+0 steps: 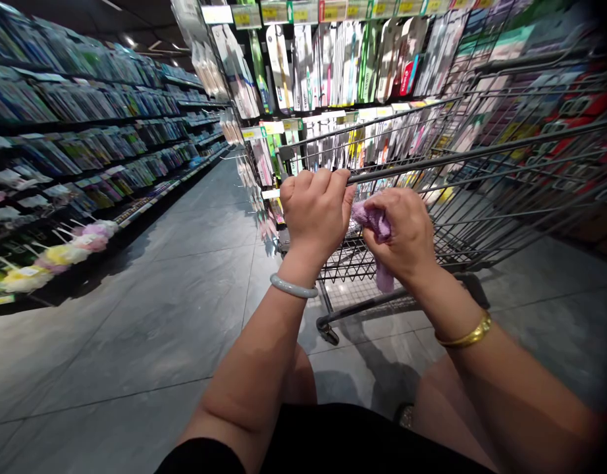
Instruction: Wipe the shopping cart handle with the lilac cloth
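Observation:
My left hand (314, 209) is closed over the top rail at the near corner of a dark wire shopping cart (432, 164). Its fingers curl over the bar, knuckles up. Just to its right, my right hand (406, 230) clutches a crumpled purple cloth (380, 222) below the same rail. One end of the cloth hangs down beneath that hand, against the cart's side wires. The palm side of both hands is hidden. A pale bangle (293, 287) circles my left wrist and a gold bracelet (465, 334) my right.
Behind the cart stands a rack of packaged toothbrushes (328, 66). Long shelves of packets (96, 99) line the aisle on the left, with fluffy pastel puffs (61, 253) low down. A caster wheel (328, 332) rests on the grey tiled floor (185, 289).

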Demonstrator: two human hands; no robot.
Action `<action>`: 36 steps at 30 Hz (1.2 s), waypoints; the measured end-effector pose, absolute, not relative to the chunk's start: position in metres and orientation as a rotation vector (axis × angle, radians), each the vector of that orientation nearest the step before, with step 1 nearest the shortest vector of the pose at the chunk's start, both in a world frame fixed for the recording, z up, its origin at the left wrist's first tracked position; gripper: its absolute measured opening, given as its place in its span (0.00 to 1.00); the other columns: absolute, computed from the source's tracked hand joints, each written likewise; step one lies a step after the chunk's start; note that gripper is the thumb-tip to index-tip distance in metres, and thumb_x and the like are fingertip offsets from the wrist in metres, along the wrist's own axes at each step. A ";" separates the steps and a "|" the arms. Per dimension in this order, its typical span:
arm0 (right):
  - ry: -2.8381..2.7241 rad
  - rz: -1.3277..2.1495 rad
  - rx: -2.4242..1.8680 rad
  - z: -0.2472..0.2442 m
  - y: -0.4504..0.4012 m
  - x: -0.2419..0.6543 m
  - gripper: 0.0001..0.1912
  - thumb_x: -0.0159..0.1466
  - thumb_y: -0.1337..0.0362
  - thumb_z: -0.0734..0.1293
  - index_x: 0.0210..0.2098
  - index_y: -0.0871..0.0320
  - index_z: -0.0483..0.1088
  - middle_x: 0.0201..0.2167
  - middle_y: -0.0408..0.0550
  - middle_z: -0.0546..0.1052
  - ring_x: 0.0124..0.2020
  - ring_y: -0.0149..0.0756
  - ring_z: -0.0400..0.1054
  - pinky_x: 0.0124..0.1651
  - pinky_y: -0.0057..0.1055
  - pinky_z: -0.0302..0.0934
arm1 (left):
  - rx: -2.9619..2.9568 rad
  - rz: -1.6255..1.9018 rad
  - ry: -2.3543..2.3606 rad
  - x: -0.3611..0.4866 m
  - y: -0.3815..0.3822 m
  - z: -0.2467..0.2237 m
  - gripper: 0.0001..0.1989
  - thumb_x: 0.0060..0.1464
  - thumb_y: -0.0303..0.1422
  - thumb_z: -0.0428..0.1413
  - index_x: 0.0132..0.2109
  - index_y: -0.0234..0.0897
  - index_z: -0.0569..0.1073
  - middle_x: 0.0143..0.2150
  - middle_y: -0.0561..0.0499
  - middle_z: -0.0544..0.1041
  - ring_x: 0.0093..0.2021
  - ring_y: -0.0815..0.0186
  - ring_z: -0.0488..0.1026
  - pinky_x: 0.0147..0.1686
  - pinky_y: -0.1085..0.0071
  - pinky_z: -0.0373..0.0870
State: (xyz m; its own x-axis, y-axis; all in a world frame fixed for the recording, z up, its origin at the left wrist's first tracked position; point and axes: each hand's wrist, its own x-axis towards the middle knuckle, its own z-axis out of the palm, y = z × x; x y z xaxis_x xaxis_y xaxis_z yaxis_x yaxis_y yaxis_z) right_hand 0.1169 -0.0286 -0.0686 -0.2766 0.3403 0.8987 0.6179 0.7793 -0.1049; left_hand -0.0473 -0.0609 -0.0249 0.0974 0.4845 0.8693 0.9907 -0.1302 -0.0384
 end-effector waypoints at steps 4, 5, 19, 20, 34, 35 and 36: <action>-1.882 -0.299 -0.708 -0.068 -0.028 0.117 0.19 0.56 0.68 0.67 0.47 0.50 0.67 0.46 0.48 0.73 0.49 0.42 0.68 0.53 0.43 0.64 | -1.706 -0.961 -1.461 -0.046 -0.060 -0.025 0.20 0.69 0.45 0.43 0.53 0.45 0.75 0.43 0.47 0.79 0.47 0.52 0.69 0.51 0.54 0.54; -1.874 -0.278 -0.694 -0.067 -0.027 0.117 0.20 0.55 0.69 0.67 0.47 0.50 0.66 0.45 0.47 0.73 0.48 0.42 0.68 0.53 0.42 0.64 | -1.714 -0.965 -1.465 -0.046 -0.060 -0.026 0.20 0.69 0.45 0.43 0.53 0.45 0.75 0.43 0.46 0.79 0.47 0.52 0.69 0.51 0.53 0.54; -1.747 -0.244 -0.695 -0.064 -0.026 0.117 0.20 0.55 0.69 0.67 0.46 0.50 0.66 0.44 0.47 0.73 0.48 0.41 0.66 0.53 0.43 0.64 | -1.713 -0.972 -1.446 -0.048 -0.061 -0.027 0.19 0.69 0.44 0.43 0.53 0.46 0.75 0.43 0.47 0.79 0.47 0.52 0.69 0.51 0.53 0.54; -1.781 -0.255 -0.692 -0.065 -0.027 0.115 0.20 0.55 0.69 0.67 0.46 0.50 0.66 0.44 0.47 0.73 0.48 0.41 0.67 0.53 0.43 0.64 | -1.711 -0.974 -1.446 -0.048 -0.061 -0.027 0.19 0.69 0.44 0.42 0.53 0.46 0.75 0.44 0.47 0.79 0.47 0.52 0.69 0.51 0.53 0.54; -1.644 -0.264 -0.740 -0.057 -0.026 0.124 0.19 0.55 0.70 0.68 0.45 0.50 0.67 0.45 0.49 0.73 0.49 0.42 0.66 0.55 0.45 0.63 | -1.709 -0.979 -1.450 -0.052 -0.064 -0.027 0.18 0.69 0.44 0.43 0.53 0.47 0.74 0.44 0.48 0.79 0.47 0.53 0.68 0.50 0.54 0.53; -1.689 -0.273 -0.722 -0.058 -0.027 0.122 0.19 0.55 0.69 0.68 0.46 0.49 0.66 0.45 0.48 0.73 0.49 0.42 0.66 0.55 0.45 0.63 | -1.706 -0.977 -1.451 -0.051 -0.064 -0.027 0.18 0.69 0.44 0.43 0.53 0.46 0.74 0.44 0.48 0.79 0.47 0.53 0.68 0.50 0.54 0.53; -1.734 -0.286 -0.707 -0.060 -0.027 0.121 0.20 0.56 0.69 0.68 0.46 0.48 0.66 0.45 0.48 0.73 0.49 0.43 0.66 0.54 0.45 0.63 | -1.704 -0.974 -1.452 -0.050 -0.063 -0.027 0.18 0.69 0.44 0.43 0.53 0.46 0.74 0.44 0.48 0.79 0.47 0.53 0.68 0.50 0.54 0.53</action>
State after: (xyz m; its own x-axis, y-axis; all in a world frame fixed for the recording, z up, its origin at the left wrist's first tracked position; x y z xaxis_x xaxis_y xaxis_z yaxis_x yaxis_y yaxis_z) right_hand 0.1206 -0.0273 -0.0595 -0.1343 0.3070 0.9422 0.5934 0.7864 -0.1716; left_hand -0.0504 -0.0635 -0.0268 0.0949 0.4753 0.8747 0.9896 -0.1402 -0.0311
